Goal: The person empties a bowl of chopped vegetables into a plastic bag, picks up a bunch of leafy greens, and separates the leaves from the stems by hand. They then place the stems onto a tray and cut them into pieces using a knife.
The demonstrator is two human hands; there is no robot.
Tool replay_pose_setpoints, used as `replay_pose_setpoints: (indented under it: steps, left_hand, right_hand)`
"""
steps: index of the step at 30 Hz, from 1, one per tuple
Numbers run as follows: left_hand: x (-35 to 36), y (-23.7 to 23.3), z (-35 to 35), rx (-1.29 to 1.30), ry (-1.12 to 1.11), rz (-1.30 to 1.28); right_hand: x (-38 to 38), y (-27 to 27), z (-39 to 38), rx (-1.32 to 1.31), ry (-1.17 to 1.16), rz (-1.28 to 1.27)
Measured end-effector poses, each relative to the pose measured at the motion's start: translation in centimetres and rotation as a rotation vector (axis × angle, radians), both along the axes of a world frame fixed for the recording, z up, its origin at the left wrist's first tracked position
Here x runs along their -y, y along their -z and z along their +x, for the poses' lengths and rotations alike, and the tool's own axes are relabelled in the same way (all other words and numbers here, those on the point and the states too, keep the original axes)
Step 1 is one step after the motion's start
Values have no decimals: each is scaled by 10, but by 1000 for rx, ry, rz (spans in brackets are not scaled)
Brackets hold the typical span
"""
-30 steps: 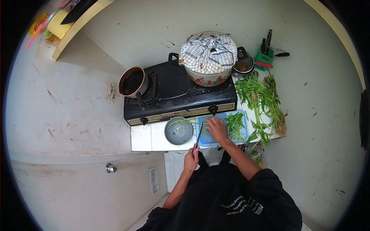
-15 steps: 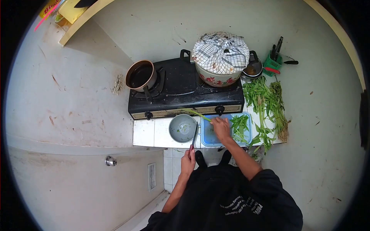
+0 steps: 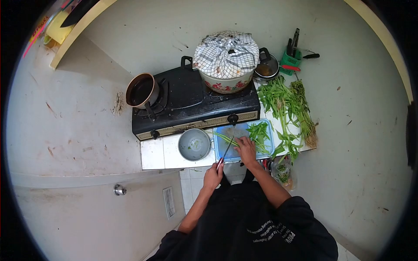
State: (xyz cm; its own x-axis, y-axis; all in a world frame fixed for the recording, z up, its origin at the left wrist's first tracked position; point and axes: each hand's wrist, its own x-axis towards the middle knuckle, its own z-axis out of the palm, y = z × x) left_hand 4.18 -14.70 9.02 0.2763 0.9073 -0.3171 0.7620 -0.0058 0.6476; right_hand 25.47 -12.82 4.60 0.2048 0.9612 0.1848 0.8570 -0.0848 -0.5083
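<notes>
My left hand [image 3: 212,177] is wrapped round the dark red handle of a knife [image 3: 227,147], whose blade points up and across the blue tray [image 3: 220,151]. Pale green leafy-vegetable stems [image 3: 222,137] lie over the tray's left part, with the blade crossing right beside them. My right hand [image 3: 246,151] presses its closed fingers on the stems, just right of the blade. Green leaves [image 3: 260,132] sit in the tray's right side. Left of the tray stands a grey bowl [image 3: 194,145] with a few green bits inside.
Behind the tray is a black two-burner stove [image 3: 183,98] carrying a brown saucepan [image 3: 142,91] and a cloth-covered pot [image 3: 227,65]. Bunches of leafy greens [image 3: 283,102] lie at the right. A green utensil basket [image 3: 290,61] stands behind them. A plastic bag [image 3: 285,174] hangs below the counter edge.
The stems have come down from the stove front onto the tray with my right hand. The knife has moved from beside the bowl to over the tray. The whole view has shifted.
</notes>
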Motion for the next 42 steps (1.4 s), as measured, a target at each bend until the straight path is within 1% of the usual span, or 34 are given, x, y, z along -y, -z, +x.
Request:
replay_pose_setpoints:
  steps: [3, 6, 9, 12, 15, 17, 21, 23, 24, 27, 30, 33, 36, 39, 42]
  left_hand:
    - [-3, 5, 9, -72, 10, -20]
    - [-2, 13, 12, -120, 14, 14]
    - [-1, 13, 11, -110, 8, 3]
    - [-1, 18, 8, -91, 19, 10]
    - [0, 19, 7, -84, 21, 7]
    - [1, 19, 8, -79, 17, -2]
    - [3, 21, 10, -47, 12, 1]
    - [3, 22, 11, -70, 13, -11]
    - [3, 23, 11, -82, 14, -17]
    - [3, 25, 10, -85, 14, -1]
    - [1, 24, 8, -96, 24, 25]
    - [0, 23, 8, -100, 32, 8]
    - [1, 25, 9, -88, 25, 6]
    - [0, 27, 10, -105, 15, 1]
    - [-1, 25, 9, -88, 17, 37]
  right_hand:
    - [20, 4, 15, 33, 78, -31]
    - [42, 6, 28, -56, 90, -52]
    - [51, 1, 32, -126, 114, -25]
    - [49, 11, 34, -400, 134, 11]
    - [47, 20, 41, -562, 128, -28]
    - [48, 25, 43, -515, 92, 19]
    - [47, 8, 36, -338, 42, 67]
    - [45, 3, 29, -299, 37, 89]
    - [45, 3, 27, -281, 33, 101]
    - [47, 10, 35, -333, 98, 102]
    - [56, 21, 54, -244, 156, -29]
    - [65, 17, 71, -154, 33, -47]
    - [63, 18, 79, -165, 22, -93]
    - [58, 23, 80, -202, 177, -76]
    - [58, 22, 79, -160, 272, -83]
